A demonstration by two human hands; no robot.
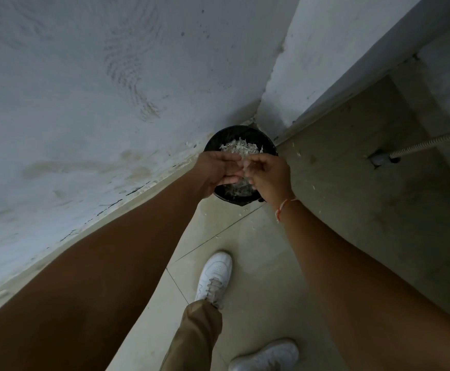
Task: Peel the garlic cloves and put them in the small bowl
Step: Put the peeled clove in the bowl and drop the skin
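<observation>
Over black bin [238,135] by wall corner: left hand [217,170] flat, right hand [268,174] curled, contents unclear.

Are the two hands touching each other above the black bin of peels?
Touching. In the head view, the left hand and right hand meet at the fingertips, no gap visible, above the black bin.

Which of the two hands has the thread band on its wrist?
The right hand: a red-orange thread band circles its wrist. The left hand, fingers extended over the black round bin, has a bare wrist.
</observation>
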